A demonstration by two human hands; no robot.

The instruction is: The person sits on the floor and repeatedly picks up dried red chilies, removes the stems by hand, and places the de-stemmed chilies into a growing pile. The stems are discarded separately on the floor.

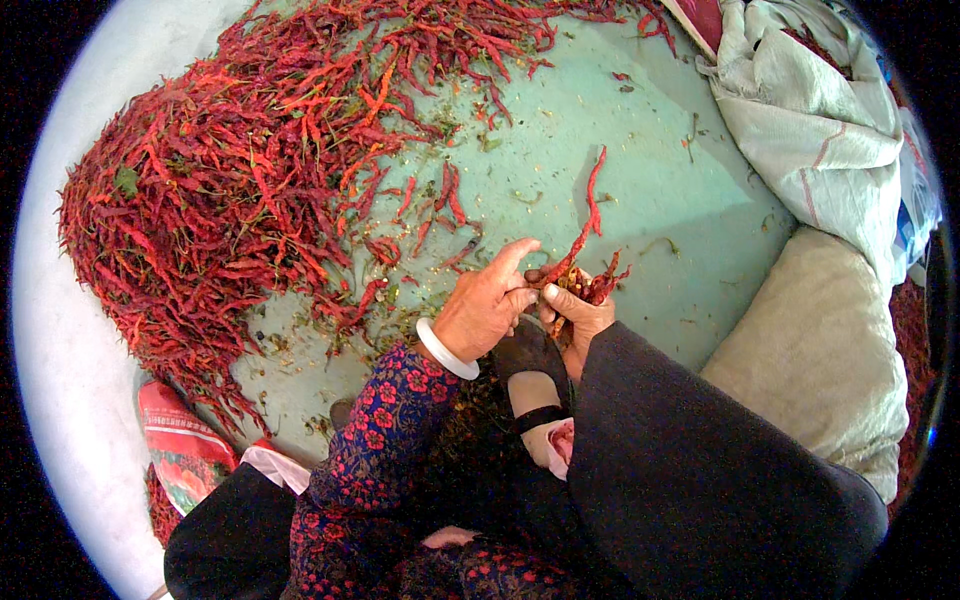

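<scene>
My left hand (476, 310), with a white bangle at the wrist, closes its thumb and fingers at the stem ends of some dried red chillies. Its index finger points up over them. In my right hand (582, 328) is a small bunch of dried red chillies (600, 285), thumb pressed on top. One long chilli (594, 205) sticks up from between the two hands. The hands meet over my shoe; the exact grip of the left fingertips is partly hidden.
A large heap of red chillies (230, 190) covers the pale green floor (660, 170) at left and far side. Loose chillies and stem bits lie scattered nearby. White woven sacks (820, 340) line the right; a red printed bag (185, 445) stands at lower left.
</scene>
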